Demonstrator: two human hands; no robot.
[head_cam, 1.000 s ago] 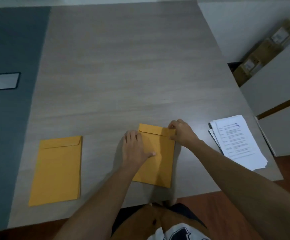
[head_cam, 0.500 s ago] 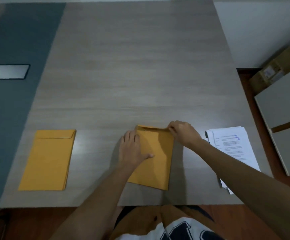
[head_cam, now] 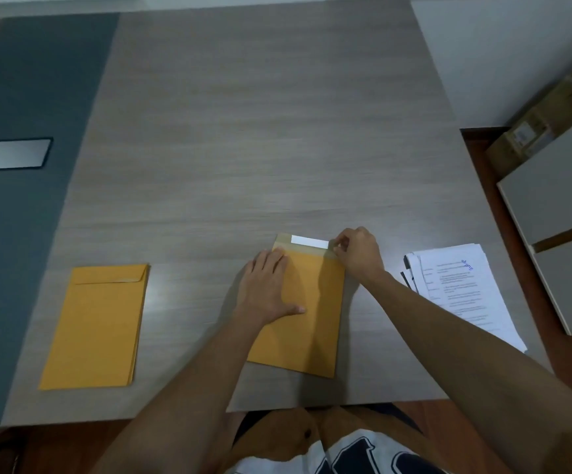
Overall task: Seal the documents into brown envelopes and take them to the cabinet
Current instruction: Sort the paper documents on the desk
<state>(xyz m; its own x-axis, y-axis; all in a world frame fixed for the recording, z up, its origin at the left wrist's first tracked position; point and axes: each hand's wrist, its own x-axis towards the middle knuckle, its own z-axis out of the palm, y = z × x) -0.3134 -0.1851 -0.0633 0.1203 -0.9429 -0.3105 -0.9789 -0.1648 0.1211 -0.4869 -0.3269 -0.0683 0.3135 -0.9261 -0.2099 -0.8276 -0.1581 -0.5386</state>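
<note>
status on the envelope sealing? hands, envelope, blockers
Left hand flat on centre envelope, pinning it. Right hand pinches white strip on opened flap. Not sealed yet. Nothing in the way.

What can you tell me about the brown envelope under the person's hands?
The envelope is flat yellow-brown paper, lying lengthwise and slightly tilted near the table's front edge. Its flap is opened away from the person, showing a white strip across it. The left hand rests flat on its left side, pressing it down. The right hand pinches at the strip's right end, by the top right corner. Whether papers are inside cannot be seen.
</note>
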